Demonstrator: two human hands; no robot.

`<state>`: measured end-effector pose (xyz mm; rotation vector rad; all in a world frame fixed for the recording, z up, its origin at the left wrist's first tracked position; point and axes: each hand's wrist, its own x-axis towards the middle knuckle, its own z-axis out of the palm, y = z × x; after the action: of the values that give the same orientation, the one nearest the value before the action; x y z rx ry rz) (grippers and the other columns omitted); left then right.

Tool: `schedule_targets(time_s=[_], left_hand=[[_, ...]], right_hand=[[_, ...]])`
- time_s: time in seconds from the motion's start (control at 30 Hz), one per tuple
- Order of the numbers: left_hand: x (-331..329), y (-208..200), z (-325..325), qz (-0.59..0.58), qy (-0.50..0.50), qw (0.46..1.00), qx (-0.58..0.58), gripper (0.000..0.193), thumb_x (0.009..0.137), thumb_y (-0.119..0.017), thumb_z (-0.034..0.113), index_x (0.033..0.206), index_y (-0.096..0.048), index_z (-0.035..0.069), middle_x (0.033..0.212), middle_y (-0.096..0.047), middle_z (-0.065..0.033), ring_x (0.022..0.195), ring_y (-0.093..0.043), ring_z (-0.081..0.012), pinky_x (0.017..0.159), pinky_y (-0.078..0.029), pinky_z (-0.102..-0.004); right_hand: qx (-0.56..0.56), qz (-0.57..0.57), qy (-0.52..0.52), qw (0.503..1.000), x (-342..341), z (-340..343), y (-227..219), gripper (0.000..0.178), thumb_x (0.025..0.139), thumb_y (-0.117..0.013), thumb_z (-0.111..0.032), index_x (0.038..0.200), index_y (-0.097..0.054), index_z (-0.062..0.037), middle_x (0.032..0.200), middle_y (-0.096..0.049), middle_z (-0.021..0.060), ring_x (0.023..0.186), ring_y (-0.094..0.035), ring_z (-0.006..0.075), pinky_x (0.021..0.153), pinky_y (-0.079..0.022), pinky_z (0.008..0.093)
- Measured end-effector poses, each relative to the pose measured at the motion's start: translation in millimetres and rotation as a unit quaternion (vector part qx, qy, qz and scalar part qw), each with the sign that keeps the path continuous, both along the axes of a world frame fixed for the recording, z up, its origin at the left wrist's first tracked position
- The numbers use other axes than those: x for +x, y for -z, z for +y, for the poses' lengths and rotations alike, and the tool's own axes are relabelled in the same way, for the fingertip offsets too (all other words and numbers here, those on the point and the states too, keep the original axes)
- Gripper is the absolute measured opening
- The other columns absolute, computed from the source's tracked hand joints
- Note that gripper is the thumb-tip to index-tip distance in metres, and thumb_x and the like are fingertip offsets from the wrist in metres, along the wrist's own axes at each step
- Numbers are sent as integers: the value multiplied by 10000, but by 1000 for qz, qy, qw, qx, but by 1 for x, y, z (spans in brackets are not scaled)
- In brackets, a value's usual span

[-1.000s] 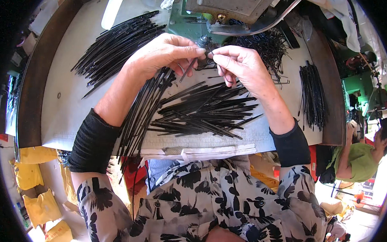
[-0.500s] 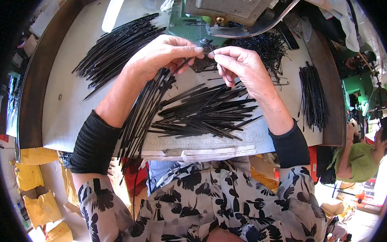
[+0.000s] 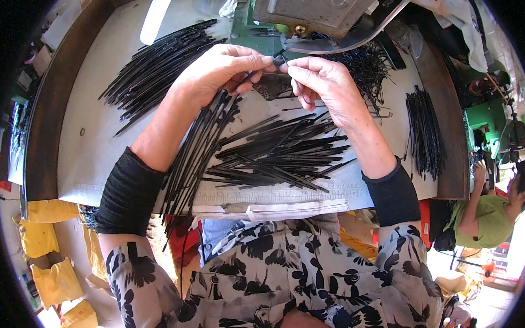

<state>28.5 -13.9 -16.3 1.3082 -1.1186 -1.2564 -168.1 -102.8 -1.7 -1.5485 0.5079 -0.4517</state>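
Note:
Below the machine head, my left hand (image 3: pixel 227 67) pinches a thin black rod (image 3: pixel 249 77) between thumb and fingers. My right hand (image 3: pixel 326 83) is closed on a slim bent black wire (image 3: pixel 300 93), thumb against forefinger. The two sets of fingertips are close together at a small dark machine fitting (image 3: pixel 279 59). How the rod and the wire meet there is too small to tell. Under my left wrist, a bundle of long black rods (image 3: pixel 195 146) runs over the table's front edge. Nearer me lies a loose pile of flat black rods (image 3: pixel 279 155).
A grey metal machine head (image 3: pixel 315 12) overhangs the green base (image 3: pixel 243 37). More black rods (image 3: pixel 161 69) lie at the left; tangled black wire pieces (image 3: pixel 366 71) and another bundle (image 3: pixel 425 132) lie rightward. A raised brown rim (image 3: pixel 44 131) borders the table (image 3: pixel 100 152). A person in green (image 3: pixel 484 220) sits at far right.
Both hands have shifted slightly away from me, up to the dark fitting, still pinching the rod and the wire. The piles on the table look the same.

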Motion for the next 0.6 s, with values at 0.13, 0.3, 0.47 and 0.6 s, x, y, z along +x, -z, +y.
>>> schedule_targets(time_s=[0.13,0.3,0.47,0.6], left_hand=[[-2,-5,2,-1,-11,1000,-7,272,869,-604,283,871,-655,16,598,-492,25,438,-399,-48,393,-273,-186],[0,-4,-1,-6,-5,1000,1,270,871,-600,281,871,-650,16,587,-474,33,437,-379,-42,391,-253,-190],[-2,-10,2,-22,-1,1000,-2,276,868,-603,284,869,-645,10,578,-464,42,425,-357,-34,384,-228,-193],[-1,-10,2,-19,-12,1000,13,289,862,-610,289,869,-640,2,569,-451,46,417,-341,-24,373,-209,-190]], right_hand=[[6,4,5,1000,3,1,0,230,899,-552,-172,997,-602,30,674,-564,17,493,-504,63,415,-380,177],[1,6,5,1000,2,1,1,227,898,-553,-175,988,-604,26,671,-565,13,493,-507,61,413,-378,176],[13,-4,5,1000,1,0,3,187,878,-571,-164,933,-622,8,657,-579,12,489,-517,54,414,-396,176],[18,10,3,1000,2,1,3,183,877,-568,-164,928,-625,2,660,-581,11,489,-520,54,414,-396,176]])
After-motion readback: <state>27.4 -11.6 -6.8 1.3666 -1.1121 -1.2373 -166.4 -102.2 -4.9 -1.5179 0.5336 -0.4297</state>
